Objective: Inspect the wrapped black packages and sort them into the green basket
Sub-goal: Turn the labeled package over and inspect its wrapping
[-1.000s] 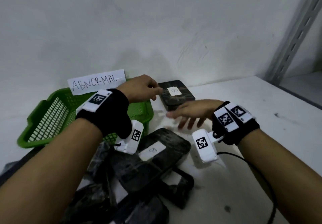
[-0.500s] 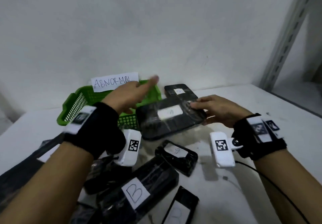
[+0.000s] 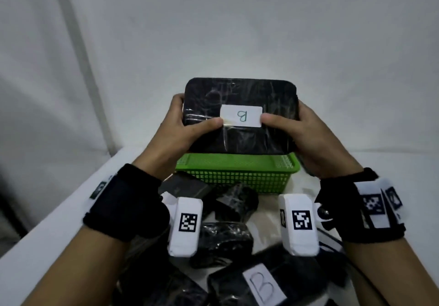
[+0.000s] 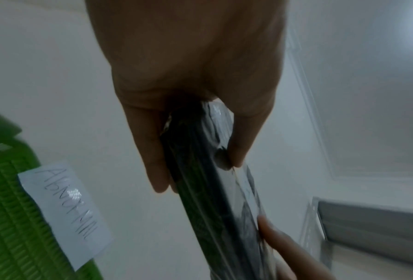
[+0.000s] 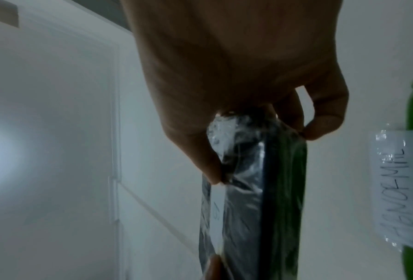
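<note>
Both hands, left hand (image 3: 187, 132) and right hand (image 3: 306, 137), are gripping one wrapped black package (image 3: 240, 115) above the green basket (image 3: 237, 165); other packages (image 3: 223, 239) are lying nearer, unsorted.

Plain white wall (image 3: 237, 32) behind, scuff-free here, dim even light. Vertical seam or corner line (image 3: 78, 68) runs down the wall's left part. White tabletop (image 3: 47, 222) below, its left edge running diagonally. Grey metal frame (image 4: 368, 227) in left wrist view.
</note>
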Motion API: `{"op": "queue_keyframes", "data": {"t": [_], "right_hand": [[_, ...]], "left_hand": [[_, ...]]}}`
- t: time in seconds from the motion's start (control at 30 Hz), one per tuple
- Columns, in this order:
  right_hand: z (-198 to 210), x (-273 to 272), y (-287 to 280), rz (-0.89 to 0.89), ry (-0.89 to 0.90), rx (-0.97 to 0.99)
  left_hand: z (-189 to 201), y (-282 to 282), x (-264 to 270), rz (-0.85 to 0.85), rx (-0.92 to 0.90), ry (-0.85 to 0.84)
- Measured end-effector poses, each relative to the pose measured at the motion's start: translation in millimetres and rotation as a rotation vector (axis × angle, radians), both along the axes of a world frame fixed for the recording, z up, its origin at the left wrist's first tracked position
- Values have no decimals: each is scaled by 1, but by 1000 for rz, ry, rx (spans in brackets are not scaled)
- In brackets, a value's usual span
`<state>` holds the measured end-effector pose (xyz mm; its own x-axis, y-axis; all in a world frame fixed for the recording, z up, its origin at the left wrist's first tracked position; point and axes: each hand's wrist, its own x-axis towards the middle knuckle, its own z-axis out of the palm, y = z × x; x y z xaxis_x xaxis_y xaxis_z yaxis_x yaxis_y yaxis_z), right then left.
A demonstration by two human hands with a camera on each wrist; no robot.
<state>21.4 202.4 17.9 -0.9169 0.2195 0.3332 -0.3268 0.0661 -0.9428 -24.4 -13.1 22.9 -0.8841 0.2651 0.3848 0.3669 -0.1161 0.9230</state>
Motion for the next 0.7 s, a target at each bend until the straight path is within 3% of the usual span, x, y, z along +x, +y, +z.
{"op": "queue_keyframes", "data": {"t": [0.17, 0.6, 0.7], "right_hand": [[-10, -8, -16, 67, 74, -110], [-20, -13, -18, 133, 137, -7], [-23, -9, -23, 76, 163, 54]], "left_hand": [[-8, -18, 6, -39, 92, -31], [-24, -23, -3, 8, 104, 63], [-25, -21, -2, 25, 106, 65]]}}
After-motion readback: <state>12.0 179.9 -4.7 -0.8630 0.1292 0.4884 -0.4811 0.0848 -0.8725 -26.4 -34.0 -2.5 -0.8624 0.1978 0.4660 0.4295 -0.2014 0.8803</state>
